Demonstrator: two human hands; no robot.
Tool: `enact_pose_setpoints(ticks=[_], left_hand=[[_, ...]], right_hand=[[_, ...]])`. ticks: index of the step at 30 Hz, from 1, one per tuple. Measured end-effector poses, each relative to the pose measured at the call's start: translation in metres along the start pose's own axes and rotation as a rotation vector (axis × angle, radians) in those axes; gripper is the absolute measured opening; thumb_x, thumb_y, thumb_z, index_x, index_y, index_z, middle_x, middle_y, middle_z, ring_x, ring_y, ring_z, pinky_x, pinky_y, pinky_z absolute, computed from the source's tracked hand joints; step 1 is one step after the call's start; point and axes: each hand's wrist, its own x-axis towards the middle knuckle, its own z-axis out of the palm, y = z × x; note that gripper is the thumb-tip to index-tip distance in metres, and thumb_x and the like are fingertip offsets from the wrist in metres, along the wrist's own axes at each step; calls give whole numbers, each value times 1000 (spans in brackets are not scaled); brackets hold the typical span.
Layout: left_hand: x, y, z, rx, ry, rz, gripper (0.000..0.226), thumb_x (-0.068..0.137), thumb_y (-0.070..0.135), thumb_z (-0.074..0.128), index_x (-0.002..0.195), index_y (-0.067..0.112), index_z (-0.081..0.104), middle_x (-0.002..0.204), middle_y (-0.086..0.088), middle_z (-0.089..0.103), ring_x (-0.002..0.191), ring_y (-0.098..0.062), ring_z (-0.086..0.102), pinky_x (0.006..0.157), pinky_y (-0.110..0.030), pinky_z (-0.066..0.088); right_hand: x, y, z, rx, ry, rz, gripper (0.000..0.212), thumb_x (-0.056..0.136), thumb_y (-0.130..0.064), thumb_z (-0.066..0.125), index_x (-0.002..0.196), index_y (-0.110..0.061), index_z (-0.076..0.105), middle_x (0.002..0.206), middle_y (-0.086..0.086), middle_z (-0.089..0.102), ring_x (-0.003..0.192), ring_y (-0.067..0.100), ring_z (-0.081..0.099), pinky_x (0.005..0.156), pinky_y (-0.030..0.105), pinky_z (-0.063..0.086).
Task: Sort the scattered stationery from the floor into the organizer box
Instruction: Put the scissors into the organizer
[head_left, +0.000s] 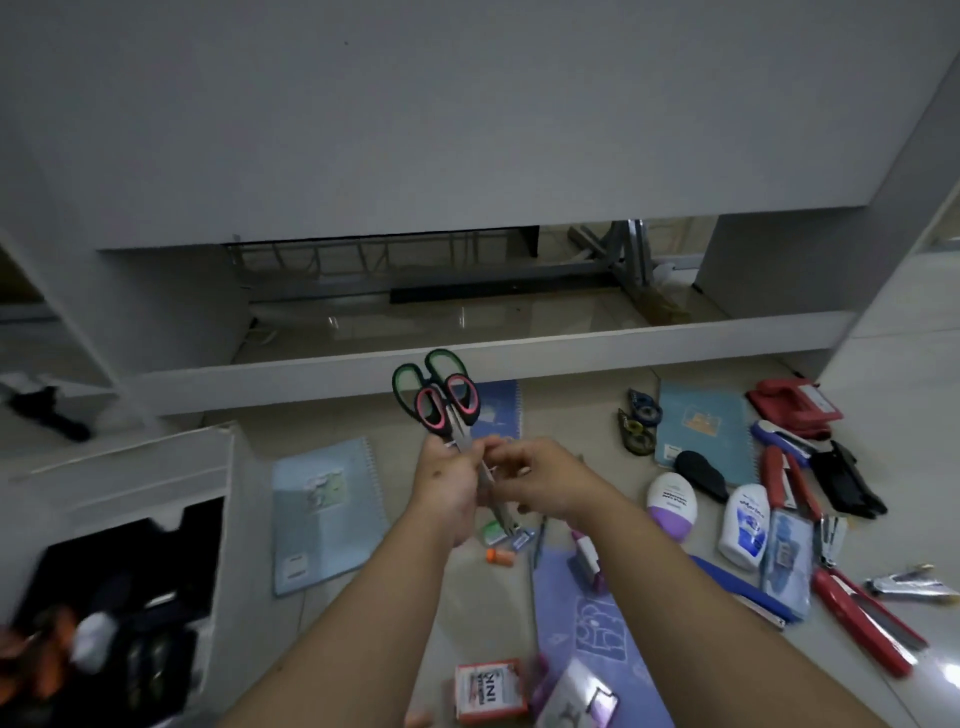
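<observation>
Two scissors (441, 400), green-handled and pink-handled, are gripped by the blades in the left hand's (449, 480) curled fingers, handles above; the right hand (535, 480) pinches them too.

Both arms outstretched; left hand (448, 480), right hand (540, 480) fingers curled, gripping.

Just two bare forearms coming in from about 6 o'clock, no sleeves, no watch, no rings or bracelets showing. The left hand (448, 480) has a couple of small dark spots on its back. The right hand (535, 480) looks plain, short nails as far as I can tell.
</observation>
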Motion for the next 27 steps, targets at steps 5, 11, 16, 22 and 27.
enact_pose_setpoints(ticks=[5,11,16,22,27], left_hand=[[-29,34,-53,123,-39,119,17,96,-1,41,109,4,52,113,-13,63,88,-18,61,69,-25,50],[-60,76,-141,306,0,346,21,91,-9,47,107,4,47,103,-10,61,92,-19,60,73,-17,53],[-79,98,-219,558,94,452,22,86,-4,58,108,0,60,102,-14,65,96,-22,61,86,-31,51],[-98,109,-281,669,160,484,23,82,5,67,104,8,68,104,-4,69,100,-15,62,96,-34,47],[-91,100,-329,951,140,388,42,79,25,74,118,16,61,115,1,63,109,-13,56,101,-32,43]], right_hand=[[-1,-44,47,105,64,-119,13,86,1,61,94,-5,68,75,-6,63,53,-5,57,53,13,44],[-8,-99,129,152,39,-189,26,85,4,60,79,-22,60,69,1,61,60,8,58,55,19,46],[-8,-129,204,223,-21,-221,22,82,8,55,87,-12,61,72,7,61,63,15,58,56,24,51],[-7,-141,264,394,-135,-176,24,84,10,53,77,-13,59,73,7,63,66,17,64,61,27,56],[-4,-135,283,374,-129,-126,12,87,2,59,83,-10,61,78,5,63,72,18,64,62,22,58]])
